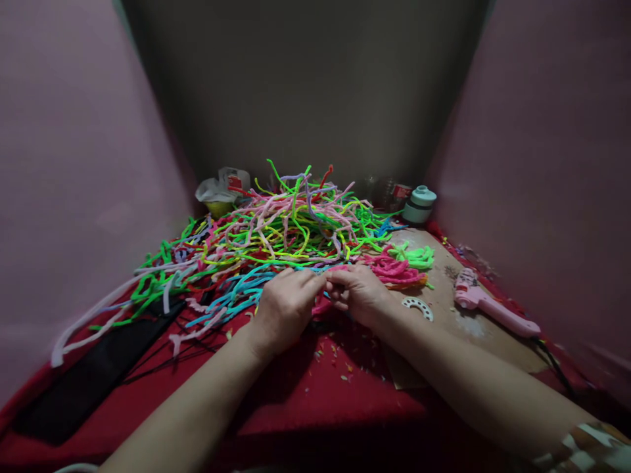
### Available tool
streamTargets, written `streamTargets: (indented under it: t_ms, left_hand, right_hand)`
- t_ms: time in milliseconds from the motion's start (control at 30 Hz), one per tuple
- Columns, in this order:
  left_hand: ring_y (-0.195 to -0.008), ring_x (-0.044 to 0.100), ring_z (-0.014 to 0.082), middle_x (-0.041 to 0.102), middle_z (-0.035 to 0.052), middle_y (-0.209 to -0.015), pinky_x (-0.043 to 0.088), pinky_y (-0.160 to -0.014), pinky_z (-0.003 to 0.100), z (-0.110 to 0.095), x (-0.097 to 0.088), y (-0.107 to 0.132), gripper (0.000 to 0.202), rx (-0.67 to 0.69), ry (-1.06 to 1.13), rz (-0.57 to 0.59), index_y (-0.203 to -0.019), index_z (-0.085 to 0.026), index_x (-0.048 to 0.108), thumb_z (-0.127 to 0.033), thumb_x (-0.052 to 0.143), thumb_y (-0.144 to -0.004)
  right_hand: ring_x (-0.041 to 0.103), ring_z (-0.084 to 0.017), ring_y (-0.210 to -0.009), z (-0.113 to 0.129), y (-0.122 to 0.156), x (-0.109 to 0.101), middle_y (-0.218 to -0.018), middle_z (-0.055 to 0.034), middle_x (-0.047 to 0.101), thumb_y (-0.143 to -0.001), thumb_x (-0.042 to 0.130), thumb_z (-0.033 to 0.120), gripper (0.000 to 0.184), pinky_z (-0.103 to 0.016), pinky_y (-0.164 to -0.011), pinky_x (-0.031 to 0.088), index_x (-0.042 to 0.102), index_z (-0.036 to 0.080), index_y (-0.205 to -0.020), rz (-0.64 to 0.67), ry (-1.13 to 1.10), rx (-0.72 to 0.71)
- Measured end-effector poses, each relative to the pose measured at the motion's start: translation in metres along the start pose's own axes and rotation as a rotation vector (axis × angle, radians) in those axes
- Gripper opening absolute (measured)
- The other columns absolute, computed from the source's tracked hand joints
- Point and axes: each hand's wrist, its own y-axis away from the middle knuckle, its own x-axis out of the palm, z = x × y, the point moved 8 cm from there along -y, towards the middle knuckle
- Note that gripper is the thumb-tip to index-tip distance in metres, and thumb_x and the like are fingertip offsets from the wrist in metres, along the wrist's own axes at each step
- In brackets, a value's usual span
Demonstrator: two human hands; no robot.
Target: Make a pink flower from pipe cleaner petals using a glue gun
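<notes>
My left hand and my right hand meet at the fingertips over the near edge of a heap of fuzzy pipe cleaners. Both are closed in a pinch on a deep pink pipe cleaner, part of which shows below the fingers. The exact grip between the fingertips is hidden. Blue pipe cleaners lie just left of my left hand. Beyond my right hand rests a bundle of pink pipe cleaners, with a bright green bundle behind it.
A pink hot glue gun and a white curved piece with holes lie on a brown board at right. A mint-green lidded container stands behind. A flat black item lies left on the red cloth; walls flank both sides.
</notes>
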Motion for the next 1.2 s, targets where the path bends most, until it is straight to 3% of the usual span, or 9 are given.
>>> streamTargets:
  t_ms: [100, 200, 433, 567, 700, 800, 900, 1067, 1200]
  left_hand:
    - [-0.069, 0.057, 0.0148, 0.064, 0.0033, -0.074, 0.043, -0.068, 0.026, 0.023, -0.004, -0.004, 0.016, -0.328, 0.368, -0.01, -0.079, -0.017, 0.064, -0.026, 0.051, -0.08]
    - [-0.055, 0.051, 0.0114, 0.058, -0.0001, -0.06, 0.04, -0.054, 0.023, 0.036, 0.009, -0.002, 0.022, -0.565, 0.695, 0.152, -0.068, -0.016, 0.062, -0.035, 0.056, -0.075]
    - [-0.043, 0.041, 0.0079, 0.048, -0.0033, -0.05, 0.033, -0.045, 0.021, 0.039, 0.021, 0.006, 0.022, -0.66, 0.726, 0.307, -0.065, -0.015, 0.059, -0.035, 0.059, -0.071]
    - [-0.05, 0.045, 0.0108, 0.051, -0.0013, -0.055, 0.035, -0.052, 0.024, 0.021, 0.004, -0.004, 0.019, -0.347, 0.163, 0.155, -0.065, -0.016, 0.056, -0.027, 0.048, -0.079]
    - [-0.062, 0.051, 0.0172, 0.057, 0.0045, -0.064, 0.037, -0.068, 0.034, -0.027, 0.004, -0.002, 0.023, 0.187, -0.591, 0.014, -0.069, -0.016, 0.058, -0.014, 0.04, -0.083]
    - [-0.063, 0.052, 0.0187, 0.057, 0.005, -0.063, 0.036, -0.069, 0.036, -0.036, 0.009, 0.002, 0.027, 0.304, -0.721, 0.0, -0.07, -0.015, 0.059, -0.016, 0.038, -0.086]
    - [-0.071, 0.056, 0.0192, 0.062, 0.006, -0.071, 0.038, -0.075, 0.036, -0.019, -0.006, -0.003, 0.027, 0.139, -0.458, -0.06, -0.073, -0.015, 0.062, -0.025, 0.041, -0.087]
    - [-0.074, 0.06, 0.0173, 0.067, 0.0075, -0.081, 0.045, -0.07, 0.03, 0.051, -0.02, -0.003, 0.039, -0.504, 0.519, -0.134, -0.089, -0.012, 0.066, -0.044, 0.045, -0.083]
    - [-0.058, 0.058, 0.0139, 0.067, 0.0078, -0.07, 0.045, -0.058, 0.026, 0.051, 0.017, 0.006, 0.04, -0.731, 0.963, 0.269, -0.08, -0.011, 0.067, -0.048, 0.051, -0.079]
  right_hand:
    - [0.036, -0.005, -0.037, 0.01, 0.002, 0.004, -0.048, 0.0036, 0.05, -0.063, 0.063, 0.025, 0.015, -0.019, -0.034, 0.023, 0.054, 0.014, -0.057, 0.042, 0.071, -0.114]
    - [0.033, -0.005, -0.036, 0.018, 0.005, 0.007, -0.047, 0.0053, 0.047, -0.068, 0.059, 0.026, 0.017, -0.02, -0.036, 0.023, 0.052, 0.015, -0.058, 0.069, 0.206, -0.214]
    - [0.036, -0.006, -0.047, 0.025, 0.01, 0.006, -0.053, 0.0056, 0.046, -0.073, 0.054, 0.023, 0.012, -0.021, -0.046, 0.028, 0.054, 0.016, -0.064, 0.022, 0.512, -0.37]
    - [0.039, -0.007, -0.052, 0.027, 0.011, 0.003, -0.056, 0.0047, 0.047, -0.07, 0.055, 0.021, 0.01, -0.02, -0.049, 0.03, 0.055, 0.014, -0.063, -0.055, 0.519, -0.401]
    - [0.028, -0.004, -0.04, 0.007, 0.005, 0.001, -0.044, 0.0073, 0.038, -0.063, 0.059, 0.023, 0.019, -0.02, -0.038, 0.018, 0.046, 0.016, -0.051, -0.038, 0.202, -0.124]
    - [0.028, -0.004, -0.036, -0.001, 0.003, 0.001, -0.041, 0.0067, 0.04, -0.059, 0.061, 0.023, 0.018, -0.019, -0.035, 0.015, 0.047, 0.016, -0.05, -0.033, 0.067, 0.005]
    - [0.03, -0.004, -0.036, 0.002, 0.0, 0.0, -0.045, 0.0046, 0.047, -0.058, 0.064, 0.022, 0.017, -0.018, -0.034, 0.015, 0.05, 0.014, -0.052, -0.017, 0.031, -0.013]
    - [0.032, -0.003, -0.036, 0.011, -0.002, 0.003, -0.047, 0.0048, 0.049, -0.064, 0.065, 0.024, 0.017, -0.018, -0.034, 0.017, 0.053, 0.014, -0.058, 0.119, 0.054, -0.062]
    - [0.037, -0.003, -0.037, 0.019, 0.002, 0.01, -0.049, 0.0044, 0.051, -0.069, 0.063, 0.027, 0.016, -0.017, -0.035, 0.022, 0.057, 0.013, -0.064, 0.201, 0.163, -0.144]
